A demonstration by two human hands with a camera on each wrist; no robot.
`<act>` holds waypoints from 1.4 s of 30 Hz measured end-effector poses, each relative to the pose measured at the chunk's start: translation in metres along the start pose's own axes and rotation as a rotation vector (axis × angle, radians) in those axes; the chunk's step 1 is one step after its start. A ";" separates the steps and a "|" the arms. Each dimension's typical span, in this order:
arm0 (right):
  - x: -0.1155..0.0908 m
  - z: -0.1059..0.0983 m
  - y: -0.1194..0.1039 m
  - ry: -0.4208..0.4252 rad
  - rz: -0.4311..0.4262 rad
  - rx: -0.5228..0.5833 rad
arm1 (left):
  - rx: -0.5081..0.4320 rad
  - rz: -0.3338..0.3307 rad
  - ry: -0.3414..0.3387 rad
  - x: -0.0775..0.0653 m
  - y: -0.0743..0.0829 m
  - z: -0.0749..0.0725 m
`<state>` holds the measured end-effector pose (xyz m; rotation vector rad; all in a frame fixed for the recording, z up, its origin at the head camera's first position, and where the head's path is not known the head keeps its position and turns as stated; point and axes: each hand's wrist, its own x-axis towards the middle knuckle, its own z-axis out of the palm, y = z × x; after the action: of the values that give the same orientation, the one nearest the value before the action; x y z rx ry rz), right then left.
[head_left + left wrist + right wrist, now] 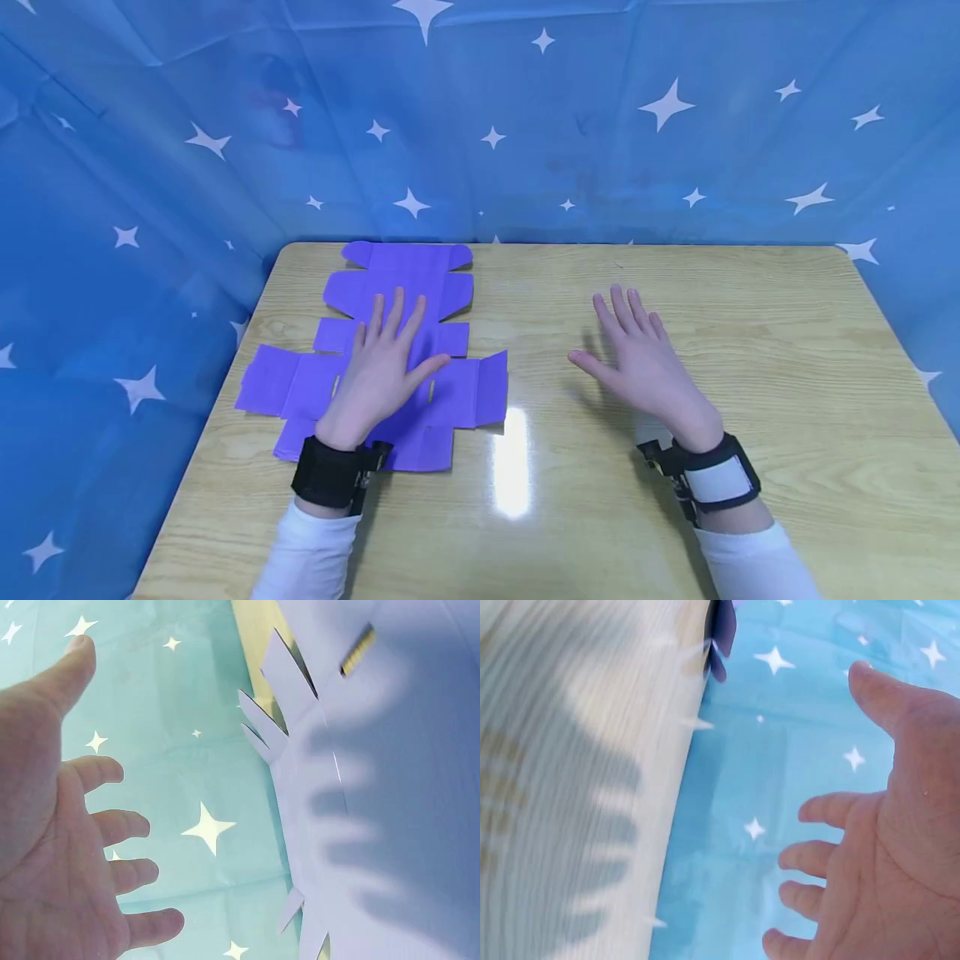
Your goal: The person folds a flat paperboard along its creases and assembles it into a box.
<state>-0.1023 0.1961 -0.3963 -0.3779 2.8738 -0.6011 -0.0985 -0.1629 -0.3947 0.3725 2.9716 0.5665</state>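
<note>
A purple cardboard box blank (pixel 405 446) lies unfolded on the left part of the table, with flaps sticking out on its sides and two small slots. Over it hovers my left hand (pixel 377 373), palm down, fingers spread and straight. In the left wrist view, the left hand (pixel 67 847) holds nothing and casts a shadow on the cardboard (pixel 300 795). My right hand (pixel 648 371) is held above bare wood right of the blank, fingers spread. The right wrist view shows the right hand (pixel 885 847) with nothing in its palm, its shadow on the wood.
The wooden table (pixel 787 350) has rounded far corners. A blue cloth with white stars (pixel 570 92) hangs behind it and at its sides. Both wrists wear black straps (pixel 326 473) with small cameras. A bright light reflection lies mid-table.
</note>
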 end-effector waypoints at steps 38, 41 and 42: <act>0.028 0.064 -0.090 -0.122 -0.123 0.106 | -0.055 -0.261 0.113 -0.043 -0.151 -0.039; 0.029 0.065 -0.092 -0.090 -0.119 0.133 | -0.109 -0.294 0.180 -0.046 -0.153 -0.037; 0.029 0.065 -0.092 -0.077 -0.113 0.150 | -0.119 -0.296 0.204 -0.046 -0.153 -0.036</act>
<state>-0.0961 0.0824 -0.4208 -0.5307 2.7270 -0.7978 -0.0924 -0.3256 -0.4159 -0.1435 3.0777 0.7806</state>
